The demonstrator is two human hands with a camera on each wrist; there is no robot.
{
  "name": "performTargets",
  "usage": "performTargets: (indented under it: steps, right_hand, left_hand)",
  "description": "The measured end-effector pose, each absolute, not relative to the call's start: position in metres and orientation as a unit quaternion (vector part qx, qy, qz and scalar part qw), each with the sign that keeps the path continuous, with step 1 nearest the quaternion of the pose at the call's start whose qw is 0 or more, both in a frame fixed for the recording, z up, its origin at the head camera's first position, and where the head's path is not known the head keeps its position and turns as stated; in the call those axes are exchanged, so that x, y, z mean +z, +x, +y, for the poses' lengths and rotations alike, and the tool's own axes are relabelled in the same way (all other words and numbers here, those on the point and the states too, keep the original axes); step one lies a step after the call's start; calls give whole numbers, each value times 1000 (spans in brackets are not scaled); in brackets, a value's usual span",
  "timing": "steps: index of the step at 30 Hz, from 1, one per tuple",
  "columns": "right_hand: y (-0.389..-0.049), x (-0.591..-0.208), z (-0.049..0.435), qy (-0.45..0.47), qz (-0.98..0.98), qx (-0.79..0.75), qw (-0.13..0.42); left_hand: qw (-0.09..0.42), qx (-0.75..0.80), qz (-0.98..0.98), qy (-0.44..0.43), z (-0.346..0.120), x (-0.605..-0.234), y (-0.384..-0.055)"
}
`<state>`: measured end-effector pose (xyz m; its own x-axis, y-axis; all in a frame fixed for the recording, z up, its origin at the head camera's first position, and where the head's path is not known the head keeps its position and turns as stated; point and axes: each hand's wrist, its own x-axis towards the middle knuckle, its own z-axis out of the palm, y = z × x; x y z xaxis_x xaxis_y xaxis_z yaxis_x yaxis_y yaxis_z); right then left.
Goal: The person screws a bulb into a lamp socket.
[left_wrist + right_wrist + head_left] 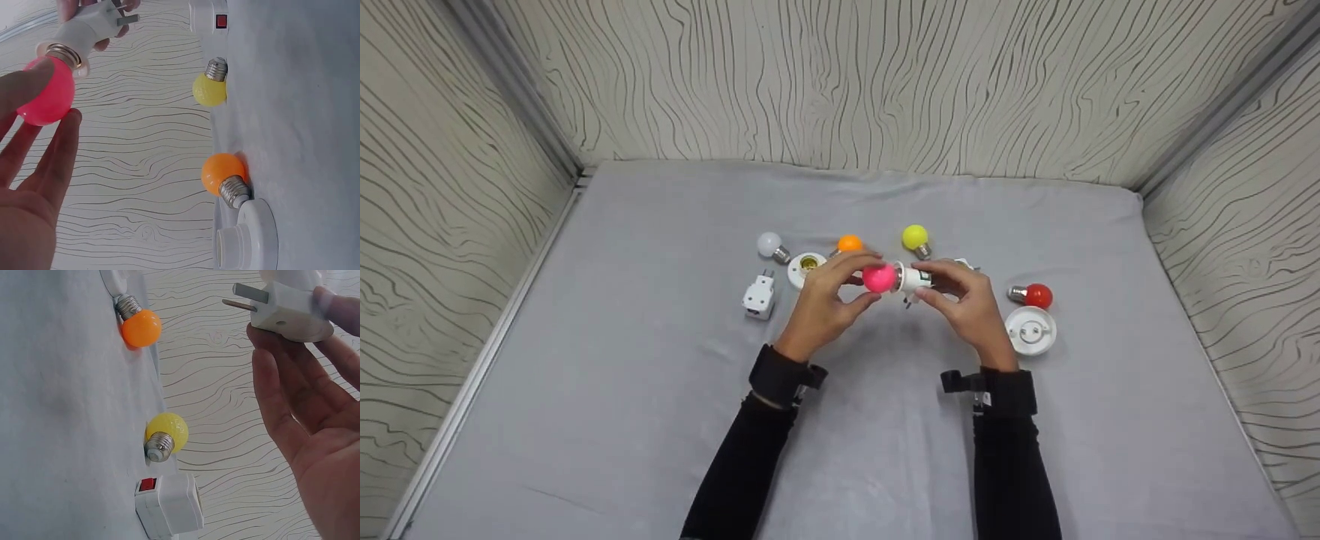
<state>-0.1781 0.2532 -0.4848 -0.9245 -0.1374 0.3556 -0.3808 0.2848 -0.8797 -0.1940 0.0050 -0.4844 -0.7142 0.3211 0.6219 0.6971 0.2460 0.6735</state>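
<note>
Between thumb and fingers my left hand pinches a pink light bulb. Opposite it, my right hand grips a white plug-in lamp socket with two flat metal prongs. The bulb's metal screw base sits at the socket's mouth, with some of its thread still visible. Both things are held in the air above the grey cloth. How deep the thread goes inside the socket is hidden.
Behind the hands lie a white bulb, an orange bulb and a yellow bulb. A round lamp holder and a white plug adapter are at left. A red bulb and round white base lie right; a red-switched socket stands near.
</note>
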Motion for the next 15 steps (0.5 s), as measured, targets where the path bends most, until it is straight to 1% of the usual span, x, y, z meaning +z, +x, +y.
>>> performTargets:
  steps: [7,15]
  right_hand:
    - [-177,-484,254,161,-798,572,104]
    - [-177,-482,254,159,-797,571,112]
  left_hand:
    - [182,-573,-734,-315,11,-483,-192]
    - [163,-627,-709,-280,14,-482,-190]
